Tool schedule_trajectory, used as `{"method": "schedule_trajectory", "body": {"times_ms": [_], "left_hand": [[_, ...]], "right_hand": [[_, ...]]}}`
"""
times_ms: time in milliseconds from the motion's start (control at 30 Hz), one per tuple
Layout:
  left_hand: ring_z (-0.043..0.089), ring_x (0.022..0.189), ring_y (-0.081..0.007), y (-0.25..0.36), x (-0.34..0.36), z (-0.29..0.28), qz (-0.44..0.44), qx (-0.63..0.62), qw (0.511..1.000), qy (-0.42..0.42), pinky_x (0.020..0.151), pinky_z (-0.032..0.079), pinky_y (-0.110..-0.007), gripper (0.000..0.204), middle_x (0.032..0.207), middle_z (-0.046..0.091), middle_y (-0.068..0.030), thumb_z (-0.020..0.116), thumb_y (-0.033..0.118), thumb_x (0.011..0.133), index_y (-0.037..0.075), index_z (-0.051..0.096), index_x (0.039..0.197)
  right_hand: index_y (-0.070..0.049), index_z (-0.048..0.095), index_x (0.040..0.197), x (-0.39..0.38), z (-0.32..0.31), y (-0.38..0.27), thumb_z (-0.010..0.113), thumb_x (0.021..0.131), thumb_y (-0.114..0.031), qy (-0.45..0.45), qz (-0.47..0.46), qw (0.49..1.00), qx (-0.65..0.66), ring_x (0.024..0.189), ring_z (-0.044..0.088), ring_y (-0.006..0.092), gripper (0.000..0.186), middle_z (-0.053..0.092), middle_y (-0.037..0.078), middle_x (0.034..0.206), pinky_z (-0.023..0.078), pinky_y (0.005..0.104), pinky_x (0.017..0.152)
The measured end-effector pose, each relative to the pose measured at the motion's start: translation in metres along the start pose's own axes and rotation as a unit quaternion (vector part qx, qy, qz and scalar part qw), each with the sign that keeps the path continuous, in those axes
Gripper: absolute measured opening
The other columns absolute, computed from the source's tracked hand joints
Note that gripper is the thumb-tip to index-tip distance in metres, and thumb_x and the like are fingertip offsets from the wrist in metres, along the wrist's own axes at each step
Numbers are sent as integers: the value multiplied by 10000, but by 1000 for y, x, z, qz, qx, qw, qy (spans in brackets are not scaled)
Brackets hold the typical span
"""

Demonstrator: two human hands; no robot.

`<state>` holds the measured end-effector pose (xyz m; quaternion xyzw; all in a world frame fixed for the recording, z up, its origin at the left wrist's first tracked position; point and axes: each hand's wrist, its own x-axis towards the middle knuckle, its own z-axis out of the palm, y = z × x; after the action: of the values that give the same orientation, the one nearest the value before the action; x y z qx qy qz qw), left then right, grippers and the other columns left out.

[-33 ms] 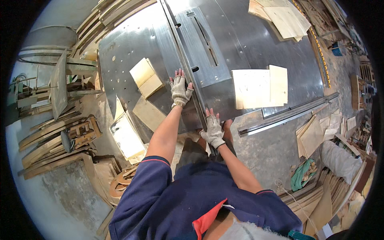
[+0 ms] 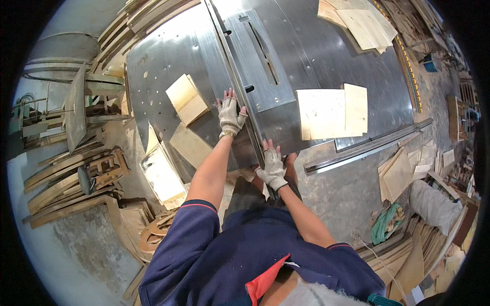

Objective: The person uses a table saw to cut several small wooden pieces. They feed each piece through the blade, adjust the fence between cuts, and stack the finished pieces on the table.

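Note:
My left hand (image 2: 231, 117), in a pale fingerless work glove, lies flat with its fingers spread, its thumb side against a long metal rail (image 2: 236, 76). That rail runs lengthwise over a grey metal saw table (image 2: 326, 66). Closer to my body, my right hand (image 2: 273, 169), gloved the same way, rests at the near end of the rail with its fingers stretched out. To the right of the rail is a slotted metal insert (image 2: 263, 61); no blade can be made out in the slot. Neither hand appears to grip anything.
Plywood pieces (image 2: 326, 115) lie right of the rail, with a small stack (image 2: 187, 99) to its left. More sheets (image 2: 365, 25) sit at the far right. A metal bar (image 2: 367, 146) borders the near right edge. Boards (image 2: 163, 171) and wood offcuts (image 2: 71, 178) crowd the left.

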<state>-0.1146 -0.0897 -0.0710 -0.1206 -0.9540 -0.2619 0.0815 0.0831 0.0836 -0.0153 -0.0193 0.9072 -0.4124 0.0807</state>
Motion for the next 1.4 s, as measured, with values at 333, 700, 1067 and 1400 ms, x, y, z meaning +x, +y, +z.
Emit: {"method": "schedule_trajectory", "body": {"times_ms": [333,700,1067,1400], "left_hand": [[223,1526,-347,4,5,-5,-25,19,999,-39,1237,96,-523,826,1628,318,-132,535,519,908,39,343,1552],[193,1538,-330,6,5,-10,-17,47,997,-59,1241,106,-495,842,1649,278,-112,519,530,911,50,310,1570],[197,1539,-319,7,5,-11,-19,50,997,-58,1240,109,-488,848,1651,273,-112,514,543,905,48,321,1566],[209,1533,-334,6,5,-11,-18,52,997,-58,1241,111,-486,837,1640,297,-121,532,525,904,33,340,1554]], "right_hand": [[-8,212,1568,3,-5,1,674,668,-76,-12,13,1000,4,1524,213,340,1014,328,189,1586,99,511,1260],[4,205,1569,1,-3,7,673,700,-97,-23,18,1000,4,1533,199,335,992,308,178,1607,86,519,1257],[26,181,1568,-1,-3,9,708,657,-146,-33,9,999,-23,1539,195,303,1066,302,165,1611,90,493,1267],[28,199,1564,-2,-1,11,724,652,-179,-23,2,999,-35,1537,200,301,1072,315,173,1602,108,489,1264]]}}
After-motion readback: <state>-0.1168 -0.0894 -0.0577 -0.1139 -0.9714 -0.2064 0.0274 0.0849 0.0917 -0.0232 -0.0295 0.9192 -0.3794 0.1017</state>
